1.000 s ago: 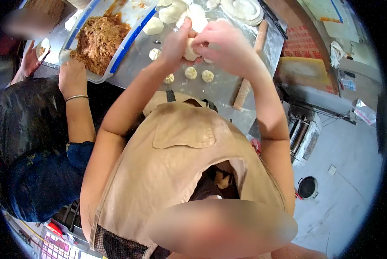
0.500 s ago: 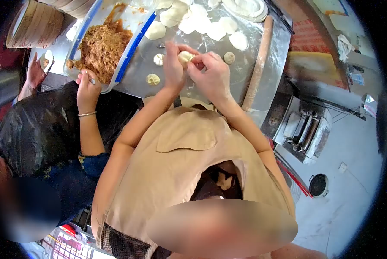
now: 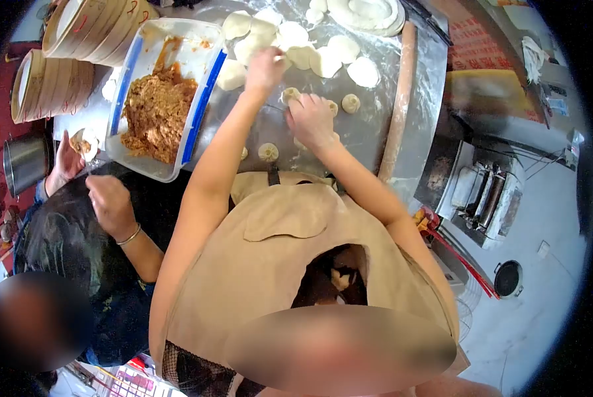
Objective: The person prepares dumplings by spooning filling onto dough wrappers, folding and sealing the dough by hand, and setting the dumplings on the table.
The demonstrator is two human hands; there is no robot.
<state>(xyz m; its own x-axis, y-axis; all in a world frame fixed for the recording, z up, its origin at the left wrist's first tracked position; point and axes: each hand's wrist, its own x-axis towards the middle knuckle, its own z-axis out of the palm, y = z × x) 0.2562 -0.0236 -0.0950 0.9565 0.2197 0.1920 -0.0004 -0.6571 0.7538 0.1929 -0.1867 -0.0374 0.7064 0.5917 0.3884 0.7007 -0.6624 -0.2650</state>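
Pale pleated bun (image 3: 290, 96), held two-handed half a second ago, now sits on the worktop (image 3: 372, 129) at the right hand (image 3: 311, 118), bent-fingered and partly hiding other buns (image 3: 333, 107), while the half-curled, blurred left hand (image 3: 266, 70) overlies dough wrappers (image 3: 326, 61), neither grip readable.

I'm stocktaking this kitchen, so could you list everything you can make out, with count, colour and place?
pleated buns: several, some hidden, pale, near the right hand
dough rounds: roughly ten, white, upper table
dough ring: one, white, table's far edge
rolling pin: one, light brown, table's right
table: one, grey
tub: one, clear with blue, table's left
filling: one heap, brown, inside it
steamer stacks: two, tan, upper left
pot: one, silver, far left
co-worker: one, dark clothing, left
roller machine: one, silver, right
apron: one, tan, on the wearer
left hand: one, by the dough rounds
right hand: one, at a bun
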